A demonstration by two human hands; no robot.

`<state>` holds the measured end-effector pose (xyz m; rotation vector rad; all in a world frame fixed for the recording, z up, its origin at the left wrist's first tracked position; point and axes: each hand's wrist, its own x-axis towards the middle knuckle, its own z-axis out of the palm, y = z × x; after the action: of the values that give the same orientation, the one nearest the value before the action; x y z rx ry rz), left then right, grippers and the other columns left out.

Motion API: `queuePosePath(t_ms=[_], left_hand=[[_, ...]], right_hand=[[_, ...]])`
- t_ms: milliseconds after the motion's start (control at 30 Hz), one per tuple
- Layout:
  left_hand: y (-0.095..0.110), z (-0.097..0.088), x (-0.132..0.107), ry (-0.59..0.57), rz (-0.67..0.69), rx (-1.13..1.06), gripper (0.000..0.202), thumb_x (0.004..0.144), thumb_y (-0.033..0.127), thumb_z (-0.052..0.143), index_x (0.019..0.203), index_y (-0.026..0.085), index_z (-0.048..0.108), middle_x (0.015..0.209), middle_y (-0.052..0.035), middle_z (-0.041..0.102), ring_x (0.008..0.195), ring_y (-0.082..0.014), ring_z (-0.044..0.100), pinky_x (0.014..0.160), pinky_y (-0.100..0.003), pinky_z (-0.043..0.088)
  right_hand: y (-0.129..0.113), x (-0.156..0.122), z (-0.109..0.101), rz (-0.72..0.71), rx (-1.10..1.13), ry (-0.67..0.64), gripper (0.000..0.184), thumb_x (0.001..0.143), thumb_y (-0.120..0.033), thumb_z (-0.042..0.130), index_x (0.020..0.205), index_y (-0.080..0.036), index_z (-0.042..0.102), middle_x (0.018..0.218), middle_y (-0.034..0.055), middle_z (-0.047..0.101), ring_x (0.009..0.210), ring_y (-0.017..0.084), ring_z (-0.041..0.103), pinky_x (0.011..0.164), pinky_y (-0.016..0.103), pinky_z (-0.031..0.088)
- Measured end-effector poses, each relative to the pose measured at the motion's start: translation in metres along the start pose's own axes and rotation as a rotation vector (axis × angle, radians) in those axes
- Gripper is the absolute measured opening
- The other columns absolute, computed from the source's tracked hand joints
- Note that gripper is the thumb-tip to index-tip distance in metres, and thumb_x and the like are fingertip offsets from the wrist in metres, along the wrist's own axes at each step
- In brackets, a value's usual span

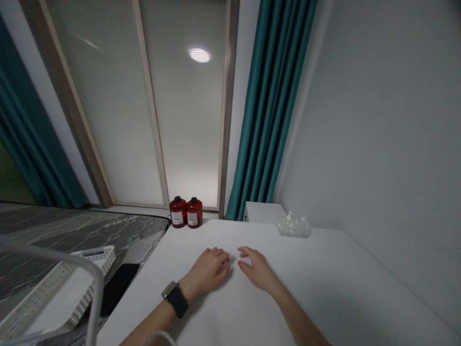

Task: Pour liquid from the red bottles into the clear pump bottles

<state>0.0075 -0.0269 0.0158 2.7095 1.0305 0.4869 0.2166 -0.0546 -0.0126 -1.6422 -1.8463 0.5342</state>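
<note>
My left hand (pixel 207 271) rests palm-down on the white table (pixel 317 283), its fingers loosely curled and holding nothing. A black smartwatch (pixel 175 299) sits on that wrist. My right hand (pixel 257 271) lies close by on the same surface, fingers spread a little and empty. A narrow gap separates the fingertips of the two hands. Neither hand touches any object except the tabletop.
Two red pump bottles (pixel 186 212) stand beyond the table's far edge. A clear plastic item (pixel 293 226) lies at the far edge. To the left are a white perforated basket (pixel 57 288), a black phone (pixel 117 288), and a grey patterned mattress (pixel 72 230). A wall rises on the right.
</note>
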Motion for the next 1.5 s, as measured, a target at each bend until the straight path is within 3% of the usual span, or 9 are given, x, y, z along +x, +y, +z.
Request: queuePosePath(t_ms=[167, 233, 367, 833, 1500], left_hand=[[0.007, 0.001, -0.016, 0.011, -0.013, 0.022, 0.016, 0.091, 0.021, 0.054, 0.103, 0.022, 0.064, 0.102, -0.0066, 0.068, 0.095, -0.0250, 0.060, 0.083, -0.037, 0.044], [0.005, 0.005, -0.023, 0.072, -0.048, -0.002, 0.018, 0.091, 0.017, 0.051, 0.101, 0.022, 0.064, 0.102, -0.0075, 0.067, 0.097, -0.0253, 0.059, 0.084, -0.038, 0.044], [-0.003, 0.012, -0.030, 0.081, -0.019, -0.103, 0.020, 0.091, 0.014, 0.049, 0.096, 0.022, 0.066, 0.097, -0.0063, 0.067, 0.095, -0.0233, 0.059, 0.088, -0.037, 0.045], [-0.008, 0.012, -0.030, 0.085, -0.052, -0.167, 0.020, 0.090, 0.015, 0.053, 0.101, 0.022, 0.068, 0.099, -0.0064, 0.069, 0.099, -0.0237, 0.060, 0.090, -0.036, 0.045], [-0.009, 0.013, -0.028, 0.081, -0.052, -0.168, 0.020, 0.088, 0.013, 0.054, 0.101, 0.022, 0.068, 0.098, -0.0057, 0.069, 0.099, -0.0236, 0.059, 0.089, -0.036, 0.044]], right_hand=[[-0.012, -0.019, -0.002, -0.039, -0.008, 0.043, 0.037, 0.086, -0.019, 0.058, 0.122, -0.024, 0.062, 0.112, 0.0065, 0.071, 0.110, 0.024, 0.062, 0.101, 0.039, 0.042], [-0.015, -0.025, 0.000, -0.055, -0.019, 0.063, 0.037, 0.086, -0.016, 0.056, 0.121, -0.024, 0.062, 0.112, 0.0069, 0.071, 0.110, 0.024, 0.061, 0.102, 0.040, 0.041], [-0.015, -0.033, 0.004, -0.089, -0.044, 0.068, 0.036, 0.085, -0.013, 0.055, 0.118, -0.024, 0.064, 0.111, 0.0068, 0.070, 0.109, 0.024, 0.060, 0.101, 0.039, 0.042], [-0.008, -0.038, 0.007, -0.143, -0.129, -0.043, 0.035, 0.086, -0.016, 0.058, 0.119, -0.024, 0.065, 0.117, 0.0069, 0.066, 0.114, 0.027, 0.056, 0.104, 0.041, 0.038], [-0.004, -0.036, 0.008, -0.160, -0.162, -0.046, 0.036, 0.085, -0.016, 0.058, 0.120, -0.025, 0.064, 0.117, 0.0063, 0.065, 0.114, 0.027, 0.055, 0.102, 0.041, 0.037]])
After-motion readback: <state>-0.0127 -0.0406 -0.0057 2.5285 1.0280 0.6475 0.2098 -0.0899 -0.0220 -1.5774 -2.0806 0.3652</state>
